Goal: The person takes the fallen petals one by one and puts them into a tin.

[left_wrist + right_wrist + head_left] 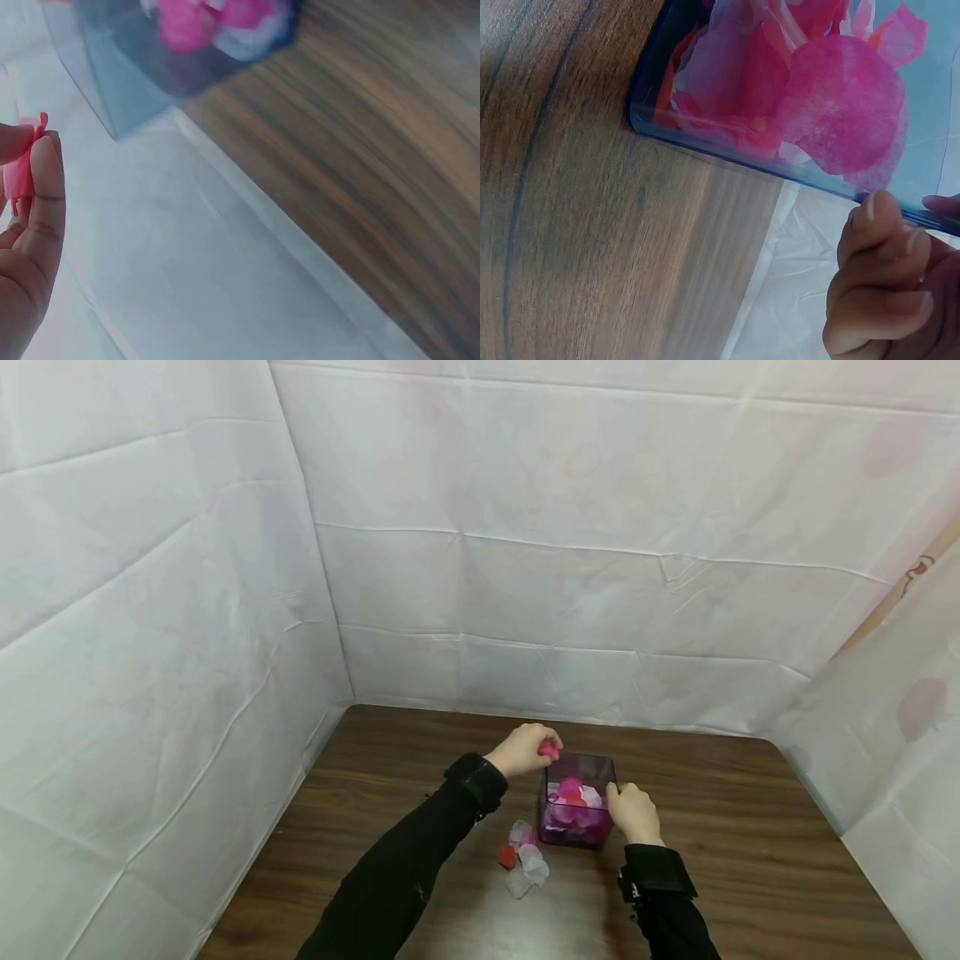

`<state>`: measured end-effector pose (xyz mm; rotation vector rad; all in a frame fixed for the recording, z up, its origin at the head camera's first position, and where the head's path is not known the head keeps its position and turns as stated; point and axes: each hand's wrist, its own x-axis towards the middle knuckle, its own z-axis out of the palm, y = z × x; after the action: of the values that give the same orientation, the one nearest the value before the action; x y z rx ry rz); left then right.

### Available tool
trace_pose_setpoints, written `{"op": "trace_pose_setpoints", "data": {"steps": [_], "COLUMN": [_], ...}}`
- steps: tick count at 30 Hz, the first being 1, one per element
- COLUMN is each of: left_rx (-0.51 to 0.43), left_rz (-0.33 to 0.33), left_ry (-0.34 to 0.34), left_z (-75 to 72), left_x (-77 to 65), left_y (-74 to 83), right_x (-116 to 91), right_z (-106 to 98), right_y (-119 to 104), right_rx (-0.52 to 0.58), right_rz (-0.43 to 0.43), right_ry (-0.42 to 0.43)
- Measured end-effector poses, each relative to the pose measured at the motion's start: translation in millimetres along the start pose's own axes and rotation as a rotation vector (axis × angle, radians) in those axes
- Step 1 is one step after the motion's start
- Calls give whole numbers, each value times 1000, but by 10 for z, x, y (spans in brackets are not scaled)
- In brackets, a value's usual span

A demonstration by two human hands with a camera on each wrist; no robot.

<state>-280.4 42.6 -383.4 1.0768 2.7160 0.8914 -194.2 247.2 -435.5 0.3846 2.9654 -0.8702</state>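
My left hand [522, 749] pinches a small pink petal [20, 171] between thumb and fingers, above the back left corner of a clear purple plastic box [592, 767]. My right hand [636, 814] grips the right wall of that box at its rim, fingertips curled against the edge in the right wrist view. Inside lies a heap of artificial petals [840, 105] in pink, white and some red. In the left wrist view the box overlaps the background beside the pinched petal.
A loose group of white and pink petals [532, 864] and one red-orange petal [507, 857] lies on the brown wooden table [360, 768], in front and left of the box. White cloth [525, 568] hangs behind the table and along both sides.
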Motion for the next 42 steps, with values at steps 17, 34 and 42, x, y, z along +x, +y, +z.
{"op": "trace_pose_setpoints", "data": {"steps": [17,34,42], "left_rx": [178,69,146], "left_rz": [100,-88,-41], "left_ry": [-136,1,-26], "left_z": [136,556,1071], "left_x": [72,-551,-699], "left_y": [200,-597,-691], "right_x": [14,2,28], "right_z": [-8,-38,-18], "right_y": [13,-17,9], "right_rx": [-1,-3,6], "right_rz": [13,17,22], "right_ry": [-8,-8,-8]}}
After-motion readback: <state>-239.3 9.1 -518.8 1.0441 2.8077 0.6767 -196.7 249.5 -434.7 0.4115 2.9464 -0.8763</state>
